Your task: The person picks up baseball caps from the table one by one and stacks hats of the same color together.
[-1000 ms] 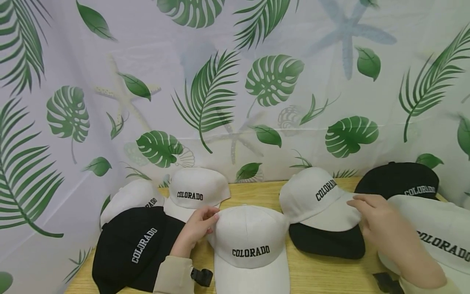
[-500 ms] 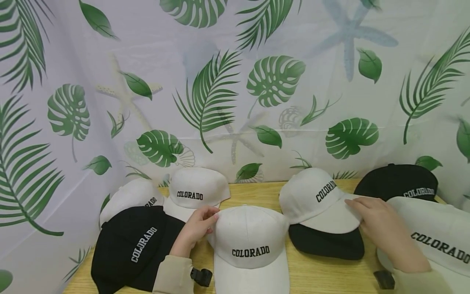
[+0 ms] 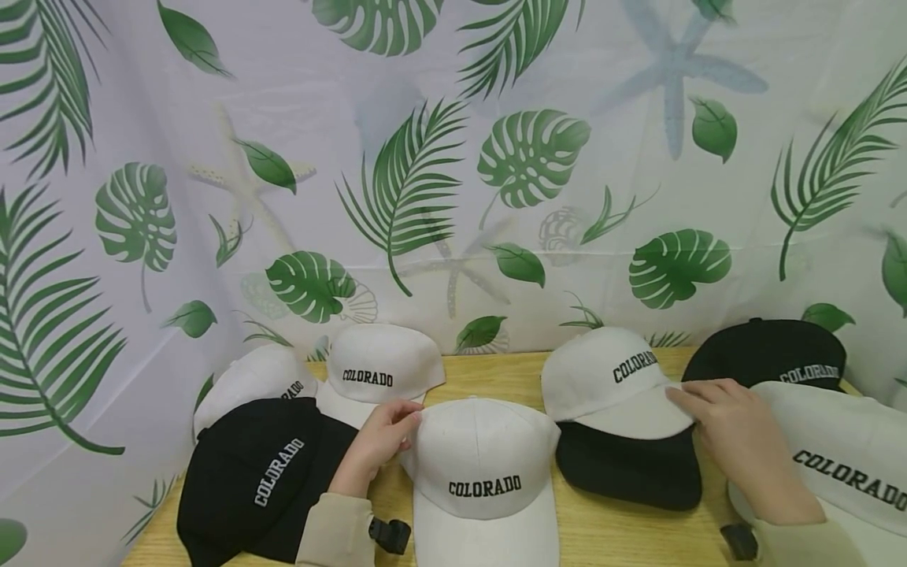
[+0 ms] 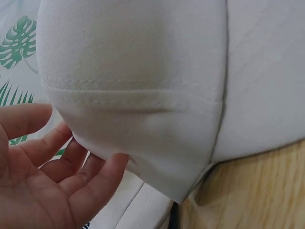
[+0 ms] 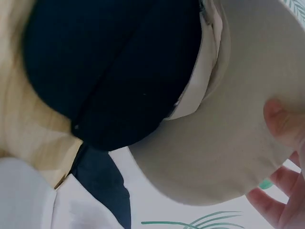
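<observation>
One hand (image 3: pixel 379 437), your left, pinches the edge of the centre white cap (image 3: pixel 482 465) on the surface (image 3: pixel 609 539); your right hand (image 3: pixel 737 441) grips the brim of another white cap (image 3: pixel 602 382) (over a black cap (image 3: pixel 627 472)).

White cap (image 3: pixel 485 453) at six o'clock showing matt twill, black cap (image 3: pixel 223 472) at eight looking like matt cloth, tabletop (image 3: pixel 609 531) at five showing wood grain, backdrop (image 3: pixel 602 142) at twelve showing creased cloth

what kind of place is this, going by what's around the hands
Probably a small staged tabletop setup indoors, perhaps for display or filming: a leaf-printed backdrop rises behind a wood-grain table, with COLORADO caps in white and black spread across it.
</observation>
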### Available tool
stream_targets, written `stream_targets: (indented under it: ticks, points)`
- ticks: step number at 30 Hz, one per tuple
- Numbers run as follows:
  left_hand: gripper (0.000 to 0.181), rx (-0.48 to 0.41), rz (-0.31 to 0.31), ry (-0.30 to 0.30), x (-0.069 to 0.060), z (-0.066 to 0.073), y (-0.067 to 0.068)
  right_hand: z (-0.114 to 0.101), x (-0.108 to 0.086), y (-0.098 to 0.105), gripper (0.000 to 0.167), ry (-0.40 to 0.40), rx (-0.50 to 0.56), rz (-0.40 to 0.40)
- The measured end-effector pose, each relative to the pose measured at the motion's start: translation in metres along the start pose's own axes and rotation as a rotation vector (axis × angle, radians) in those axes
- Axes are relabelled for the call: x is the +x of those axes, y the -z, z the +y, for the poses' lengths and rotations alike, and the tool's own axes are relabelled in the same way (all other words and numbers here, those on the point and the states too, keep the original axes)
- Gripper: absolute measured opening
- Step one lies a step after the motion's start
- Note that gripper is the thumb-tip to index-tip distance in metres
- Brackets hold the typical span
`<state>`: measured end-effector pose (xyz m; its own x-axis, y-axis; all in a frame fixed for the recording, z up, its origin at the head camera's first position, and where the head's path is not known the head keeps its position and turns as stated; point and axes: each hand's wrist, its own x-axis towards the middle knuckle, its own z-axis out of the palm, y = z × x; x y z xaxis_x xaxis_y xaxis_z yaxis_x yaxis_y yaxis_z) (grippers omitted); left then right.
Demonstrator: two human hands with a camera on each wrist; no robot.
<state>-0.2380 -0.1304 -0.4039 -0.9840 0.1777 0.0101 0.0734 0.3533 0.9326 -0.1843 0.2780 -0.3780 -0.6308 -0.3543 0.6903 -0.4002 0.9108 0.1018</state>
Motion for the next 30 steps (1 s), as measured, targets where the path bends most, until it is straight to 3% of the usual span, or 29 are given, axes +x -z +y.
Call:
stream_targets:
  ticks: [6, 11, 20, 25, 30]
  points:
    - [0.026, -0.012, 0.003, 0.005, 0.0, 0.0, -0.001, -0.006, 0.004, 0.011, 0.05, -0.039, 0.02, 0.092]
    - [0.026, -0.017, 0.004, 0.012, 0.0, 0.0, 0.0, -0.014, 0.009, 0.024, 0.042, -0.036, 0.017, 0.179]
    - [0.027, -0.024, 0.004, 0.01, -0.001, 0.0, 0.0, -0.048, 0.024, 0.057, 0.03, 0.05, 0.081, 0.308]
    - [0.026, -0.031, 0.002, 0.01, 0.0, -0.001, 0.0, -0.076, 0.033, 0.07, 0.044, 0.123, 0.134, 0.409]
    - [0.026, -0.03, 0.0, 0.001, 0.001, -0.002, 0.0, -0.102, 0.037, 0.078, 0.042, 0.191, 0.147, 0.43]
